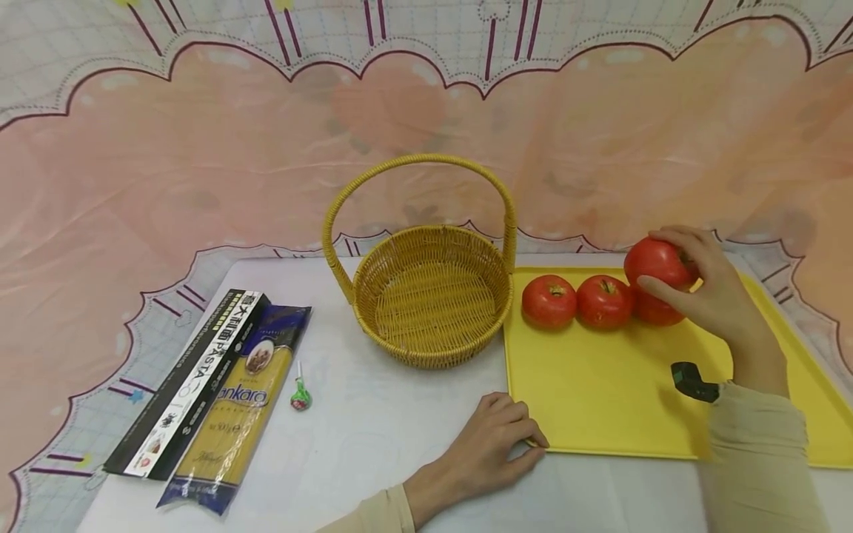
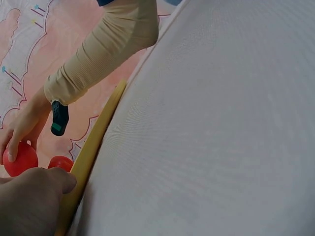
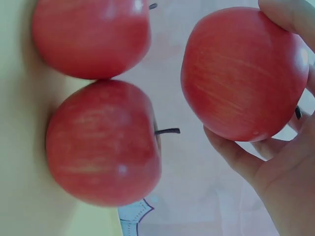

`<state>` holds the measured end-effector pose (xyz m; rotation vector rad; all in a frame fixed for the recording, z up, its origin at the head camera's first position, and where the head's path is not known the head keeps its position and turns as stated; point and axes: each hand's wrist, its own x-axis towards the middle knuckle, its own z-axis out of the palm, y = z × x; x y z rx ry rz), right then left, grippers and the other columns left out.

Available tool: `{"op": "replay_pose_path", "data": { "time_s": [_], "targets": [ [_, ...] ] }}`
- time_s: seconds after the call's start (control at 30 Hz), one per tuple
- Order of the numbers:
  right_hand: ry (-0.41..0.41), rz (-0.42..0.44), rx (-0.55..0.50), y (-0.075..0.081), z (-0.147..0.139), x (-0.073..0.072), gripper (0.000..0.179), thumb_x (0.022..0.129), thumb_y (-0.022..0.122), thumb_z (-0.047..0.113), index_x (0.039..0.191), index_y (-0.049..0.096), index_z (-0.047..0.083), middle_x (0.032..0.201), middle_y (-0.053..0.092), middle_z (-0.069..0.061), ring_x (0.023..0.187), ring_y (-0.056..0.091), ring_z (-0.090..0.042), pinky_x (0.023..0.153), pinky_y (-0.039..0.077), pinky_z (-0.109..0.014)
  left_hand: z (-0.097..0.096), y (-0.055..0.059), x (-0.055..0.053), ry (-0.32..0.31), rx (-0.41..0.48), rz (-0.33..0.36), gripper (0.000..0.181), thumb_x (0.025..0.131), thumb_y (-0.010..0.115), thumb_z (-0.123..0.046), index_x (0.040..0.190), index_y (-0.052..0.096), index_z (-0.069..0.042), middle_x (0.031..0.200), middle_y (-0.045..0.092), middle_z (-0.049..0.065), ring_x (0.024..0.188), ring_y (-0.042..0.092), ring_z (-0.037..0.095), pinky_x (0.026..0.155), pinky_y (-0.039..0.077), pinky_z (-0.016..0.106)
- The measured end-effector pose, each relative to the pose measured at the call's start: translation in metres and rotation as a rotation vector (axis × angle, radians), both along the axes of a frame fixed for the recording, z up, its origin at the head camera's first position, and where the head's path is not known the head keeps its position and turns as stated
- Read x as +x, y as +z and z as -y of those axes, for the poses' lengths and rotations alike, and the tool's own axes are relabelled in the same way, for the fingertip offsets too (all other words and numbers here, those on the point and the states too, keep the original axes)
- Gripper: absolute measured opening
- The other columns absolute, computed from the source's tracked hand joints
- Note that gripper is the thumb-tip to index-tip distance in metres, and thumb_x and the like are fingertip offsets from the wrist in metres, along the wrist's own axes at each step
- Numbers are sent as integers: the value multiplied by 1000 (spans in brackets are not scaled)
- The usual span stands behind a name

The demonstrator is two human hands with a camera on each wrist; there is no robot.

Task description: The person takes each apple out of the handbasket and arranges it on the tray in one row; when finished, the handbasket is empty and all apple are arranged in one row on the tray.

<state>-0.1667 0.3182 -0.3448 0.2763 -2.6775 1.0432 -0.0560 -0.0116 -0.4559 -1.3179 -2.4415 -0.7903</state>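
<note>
My right hand (image 1: 709, 285) grips a red apple (image 1: 656, 263) with thumb and fingers around its sides, raised above the yellow tray (image 1: 600, 400). In the right wrist view the held apple (image 3: 243, 73) is apart from two others, and its dark stem points toward the palm. Below it in the head view, another apple (image 1: 656, 309) is partly hidden. Beside that one, a middle apple (image 1: 604, 302) and a left apple (image 1: 549, 302) sit in a row along the tray's back. My left hand (image 1: 493, 444) rests at the tray's front left corner, its fingertips touching the rim.
A yellow wicker basket (image 1: 433, 355) with a tall handle stands left of the tray, nothing inside it. Farther left lie a black pasta box (image 1: 189, 385), a spaghetti packet (image 1: 233, 414) and a green-wrapped lollipop (image 1: 300, 398). A patterned cloth (image 1: 266, 170) hangs behind the table.
</note>
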Motion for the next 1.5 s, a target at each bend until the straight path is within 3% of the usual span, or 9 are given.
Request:
{"op": "replay_pose_path", "data": {
  "time_s": [0.5,0.63,0.7,0.87,1.03,1.1,1.17,1.27,1.5],
  "targets": [
    [63,-30,107,3,-16,-2,61,79,76,21,134,50,28,140,36,11,104,33,10,76,25,-4,2,0,0,7,-14,18,4,90,64,-29,91,67,-29,77,47,-16,79,39,0,101,36,30],
    [77,-30,119,3,-23,-3,61,78,76,20,133,52,26,140,37,12,105,32,11,76,24,-3,1,-2,1,-1,-5,53,4,88,65,-28,91,67,-28,77,48,-16,80,39,0,101,34,29],
    [74,-18,130,3,-27,-3,61,78,76,20,134,51,26,140,36,11,109,35,4,74,24,-2,1,-2,1,-3,-5,53,4,88,66,-28,91,67,-28,78,48,-16,80,38,0,102,34,28],
    [69,-18,172,3,-36,-4,63,79,76,20,136,49,25,142,34,4,114,38,-30,76,21,0,0,-3,0,-13,-5,39,3,89,64,-28,90,67,-28,79,49,-16,82,39,0,102,34,29],
    [68,-44,207,0,-45,-4,63,77,77,18,135,51,23,138,36,3,111,37,-12,76,21,0,-1,-1,0,-15,-10,62,4,89,64,-27,89,67,-27,80,51,-16,83,40,0,103,33,29],
    [57,-29,217,0,-49,-4,64,77,77,19,135,50,22,139,36,0,112,38,-15,82,31,-10,-1,-1,0,-15,-20,53,4,89,64,-28,89,67,-27,80,51,-16,84,41,0,103,34,29],
    [50,-2,224,1,-53,-3,65,78,77,20,136,49,20,142,34,-6,114,39,-30,89,40,-31,-1,0,0,-18,-25,40,4,89,64,-28,90,68,-27,80,51,-16,85,42,0,102,34,29],
    [41,42,236,2,-58,-2,65,79,75,20,137,46,17,146,30,-13,110,37,-48,79,36,-63,-1,0,0,-20,-32,24,4,89,64,-29,91,67,-28,81,51,-16,87,43,0,103,34,29],
    [58,64,244,1,-65,-3,63,79,75,17,135,46,11,146,26,-20,108,35,-52,76,33,-72,1,-1,0,-7,-36,35,4,89,64,-30,89,68,-28,80,51,-16,88,44,0,103,34,29]
  ]
}}
